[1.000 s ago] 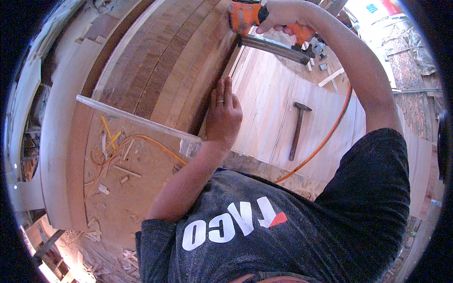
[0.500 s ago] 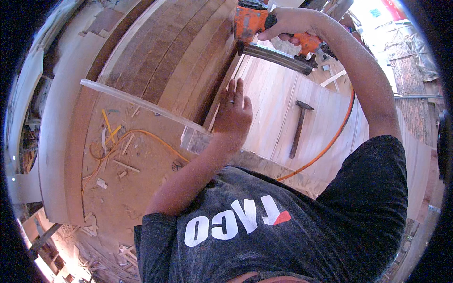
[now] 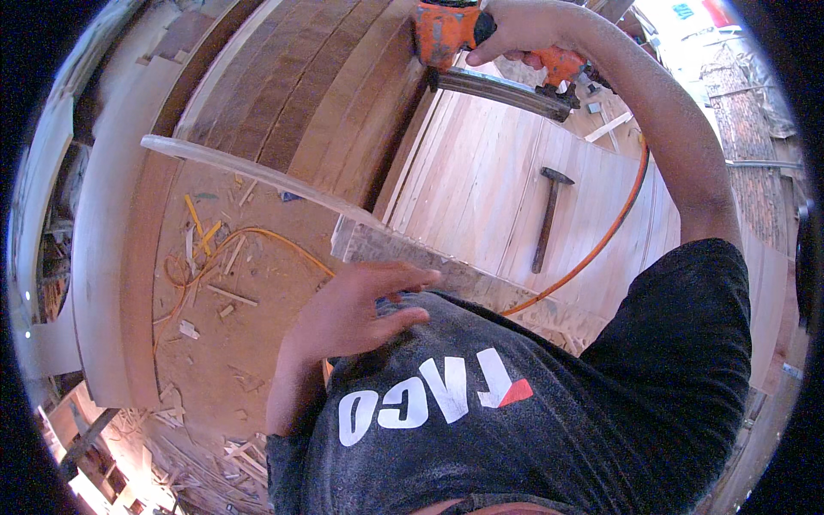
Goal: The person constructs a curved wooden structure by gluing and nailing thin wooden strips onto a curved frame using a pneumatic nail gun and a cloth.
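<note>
My right hand [image 3: 528, 30] is wrapped round the grip of an orange pneumatic nail gun [image 3: 445, 39] at the top of the view. Its nose stands at the seam between a curved wall of brown wooden strips [image 3: 322, 103] and a pale planked panel [image 3: 476, 184]; whether it touches cannot be made out. My left hand [image 3: 356, 309] hovers in front of my chest, fingers and thumb apart, holding nothing. On the pale panel lies a hammer [image 3: 547, 219] with a dark head and wooden handle, right of the nail gun's magazine.
An orange air hose [image 3: 622, 219] loops over the panel's right part. A thin wooden ledge [image 3: 257, 178] crosses in front of the strip wall. Wood scraps, yellow strips [image 3: 206, 236] and more hose [image 3: 279, 236] litter the floor at left. A curved board [image 3: 116, 257] stands far left.
My left hand has come off the panel's edge near the seam and drawn back toward my chest. The right hand stays on the nail gun, which has shifted slightly left and upward.
</note>
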Action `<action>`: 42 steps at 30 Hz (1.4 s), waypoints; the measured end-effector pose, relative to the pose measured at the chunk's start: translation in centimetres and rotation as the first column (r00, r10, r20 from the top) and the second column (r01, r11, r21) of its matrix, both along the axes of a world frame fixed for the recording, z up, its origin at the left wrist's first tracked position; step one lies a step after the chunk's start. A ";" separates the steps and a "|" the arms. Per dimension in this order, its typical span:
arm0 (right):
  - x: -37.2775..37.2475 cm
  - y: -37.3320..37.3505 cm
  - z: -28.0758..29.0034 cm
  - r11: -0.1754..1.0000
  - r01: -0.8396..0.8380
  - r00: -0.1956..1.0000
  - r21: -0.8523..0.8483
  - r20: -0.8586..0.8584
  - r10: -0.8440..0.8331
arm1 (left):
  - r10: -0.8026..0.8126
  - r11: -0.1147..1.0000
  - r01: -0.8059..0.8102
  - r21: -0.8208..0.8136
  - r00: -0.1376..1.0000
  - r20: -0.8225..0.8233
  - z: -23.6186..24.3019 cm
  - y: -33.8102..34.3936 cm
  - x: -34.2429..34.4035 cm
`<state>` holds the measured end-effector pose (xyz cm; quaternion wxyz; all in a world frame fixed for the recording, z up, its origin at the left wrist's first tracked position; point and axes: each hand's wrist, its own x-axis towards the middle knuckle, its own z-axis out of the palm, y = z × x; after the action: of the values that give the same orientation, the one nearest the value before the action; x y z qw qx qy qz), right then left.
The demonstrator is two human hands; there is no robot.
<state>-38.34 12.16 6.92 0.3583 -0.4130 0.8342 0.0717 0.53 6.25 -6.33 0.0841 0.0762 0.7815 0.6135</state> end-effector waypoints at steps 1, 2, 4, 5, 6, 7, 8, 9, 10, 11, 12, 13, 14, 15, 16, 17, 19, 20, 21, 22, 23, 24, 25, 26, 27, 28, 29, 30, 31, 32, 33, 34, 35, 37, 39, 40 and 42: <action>0.1 -0.1 0.2 1.000 -0.003 1.000 0.002 -0.002 0.003 | 0.095 0.993 -0.098 0.065 0.994 0.055 -0.5 -0.5 0.8; 0.2 -0.1 0.4 1.000 -0.007 1.000 0.016 -0.011 0.007 | 0.183 0.972 -0.197 0.125 0.976 0.116 -0.9 -1.1 1.4; 0.8 0.3 1.3 0.999 -0.009 1.000 0.033 -0.021 0.010 | 0.246 0.962 -0.259 0.083 0.959 0.143 -1.5 -2.3 2.4; 1.7 0.4 1.8 0.999 0.028 0.998 0.041 -0.064 -0.025 | 0.314 0.945 -0.324 0.036 0.934 0.174 -1.7 -2.7 2.9; 2.6 0.5 2.0 0.997 0.066 0.992 0.047 -0.106 -0.061 | 0.315 0.944 -0.327 0.040 0.932 0.178 -1.8 -2.9 3.1; 3.6 0.8 1.6 0.997 0.061 0.993 0.049 -0.103 -0.056 | 0.479 0.865 -0.501 0.035 0.844 0.242 -1.7 -3.2 3.2; 4.6 1.1 0.9 0.995 0.076 0.994 -0.069 -0.074 -0.081 | 0.620 0.756 -0.655 0.018 0.724 0.303 -1.6 -3.5 3.3; 5.1 1.6 0.4 0.977 0.102 0.993 -0.185 -0.047 -0.113 | 0.615 0.759 -0.650 0.020 0.727 0.304 -1.7 -3.7 3.0; 5.1 1.7 0.0 0.984 0.082 0.996 -0.158 -0.031 -0.088 | 0.731 0.668 -0.744 -0.013 0.654 0.193 -1.8 -4.0 2.5; 5.6 1.5 0.0 0.984 0.081 0.996 -0.158 -0.029 -0.087 | 0.829 0.557 -0.830 -0.034 0.554 0.076 -1.8 -4.3 2.3; 6.5 1.5 0.0 0.985 0.072 0.995 -0.159 -0.052 -0.081 | 0.829 0.557 -0.829 -0.036 0.554 0.077 -1.6 -4.4 2.0; 7.0 1.4 -0.1 0.985 0.063 0.994 -0.160 -0.075 -0.075 | 0.874 0.481 -0.876 0.041 0.483 0.054 -1.2 -4.2 1.5; 7.1 1.4 0.0 0.989 0.063 0.998 -0.132 -0.014 -0.066 | 0.912 0.402 -0.907 0.122 0.409 0.036 -0.8 -4.0 0.9; 7.4 1.4 0.0 0.989 0.068 0.997 -0.132 -0.015 -0.070 | 0.910 0.406 -0.905 0.123 0.413 0.036 -0.6 -3.8 0.4; 7.8 1.3 -0.1 0.989 0.059 0.998 -0.133 -0.005 -0.060 | 0.923 0.378 -0.903 0.203 0.385 -0.005 -0.5 -3.6 -0.2; 8.0 1.2 -0.1 0.990 0.051 0.999 -0.134 0.006 -0.050 | 0.935 0.350 -0.893 0.283 0.353 -0.044 -0.4 -3.5 -0.6; 7.6 1.5 -0.8 0.989 0.067 0.997 -0.133 0.055 -0.060 | 0.923 0.375 -0.872 0.314 0.384 -0.035 -0.6 -3.8 -1.2; 7.5 1.5 -1.0 0.988 0.082 0.992 -0.131 0.104 -0.069 | 0.910 0.397 -0.851 0.344 0.414 -0.027 -0.7 -3.9 -1.4; 7.5 1.5 -0.9 0.988 0.082 0.992 -0.132 0.104 -0.068 | 0.910 0.397 -0.851 0.344 0.413 -0.027 -0.5 -3.9 -1.6; 7.6 1.5 -0.9 0.989 0.075 0.994 -0.124 0.085 -0.065 | 0.903 0.408 -0.838 0.362 0.429 -0.026 -0.2 -3.8 -1.8; 7.7 1.5 -0.9 0.991 0.068 0.996 -0.116 0.066 -0.061 | 0.896 0.419 -0.825 0.380 0.444 -0.025 0.0 -3.7 -2.1; 7.8 1.4 -0.9 0.991 0.068 0.996 -0.116 0.065 -0.061 | 0.896 0.419 -0.824 0.381 0.444 -0.025 0.2 -3.6 -2.3; 7.9 1.2 -0.8 0.992 0.048 0.998 -0.116 0.047 -0.043 | 0.894 0.419 -0.819 0.391 0.448 -0.020 0.4 -3.5 -2.4; 8.1 1.1 -0.8 0.993 0.028 0.999 -0.116 0.029 -0.025 | 0.892 0.419 -0.814 0.402 0.451 -0.015 0.5 -3.5 -2.5; 8.2 1.1 -0.7 0.993 0.029 0.999 -0.115 0.029 -0.026 | 0.892 0.419 -0.814 0.403 0.452 -0.014 0.5 -3.6 -2.5; 8.3 1.1 -0.8 0.992 0.021 1.000 -0.126 -0.020 -0.023 | 0.887 0.426 -0.812 0.398 0.462 -0.008 0.5 -3.6 -2.5; 8.4 1.2 -0.9 0.990 0.011 0.997 -0.137 -0.069 -0.021 | 0.882 0.433 -0.811 0.394 0.470 -0.002 0.4 -3.6 -2.6; 8.1 1.3 -1.1 0.990 0.011 0.997 -0.141 -0.068 -0.020 | 0.883 0.434 -0.811 0.392 0.470 -0.005 0.4 -3.5 -2.7; 8.0 1.2 -1.1 0.993 0.012 0.999 -0.119 -0.031 -0.016 | 0.887 0.434 -0.813 0.389 0.461 -0.026 0.4 -3.5 -2.8; 8.0 1.1 -1.1 0.995 0.013 1.000 -0.098 0.007 -0.012 | 0.891 0.434 -0.814 0.386 0.452 -0.048 0.4 -3.4 -2.8; 8.2 1.3 -0.8 0.995 0.012 1.000 -0.099 0.007 -0.012 | 0.891 0.433 -0.815 0.385 0.451 -0.048 0.4 -3.5 -2.9; 9.0 1.4 -0.3 0.992 0.034 0.999 -0.123 0.003 -0.034 | 0.894 0.434 -0.821 0.370 0.443 -0.066 0.3 -3.5 -2.9; 9.5 1.5 -0.1 0.987 0.056 0.998 -0.148 0.000 -0.057 | 0.896 0.436 -0.828 0.354 0.436 -0.083 0.2 -3.5 -2.9; 9.4 2.0 -0.8 0.988 0.057 0.995 -0.146 0.084 -0.045 | 0.895 0.438 -0.834 0.335 0.439 -0.077 0.4 -3.6 -2.8; 9.6 2.2 -1.2 0.987 0.061 0.985 -0.147 0.167 -0.036 | 0.893 0.444 -0.839 0.316 0.445 -0.073 0.5 -3.6 -2.9; 10.1 2.1 -1.1 0.991 0.038 0.987 -0.125 0.159 -0.017 | 0.896 0.433 -0.834 0.343 0.439 -0.066 0.4 -3.5 -3.0; 10.3 2.0 -1.4 0.994 0.015 0.988 -0.105 0.155 0.001 | 0.899 0.423 -0.829 0.367 0.434 -0.058 0.3 -3.4 -3.0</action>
<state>-28.02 14.18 5.54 0.3998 -0.4326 0.8081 -0.0059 -2.42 2.80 -5.99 -0.3547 -0.2533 0.6141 0.6579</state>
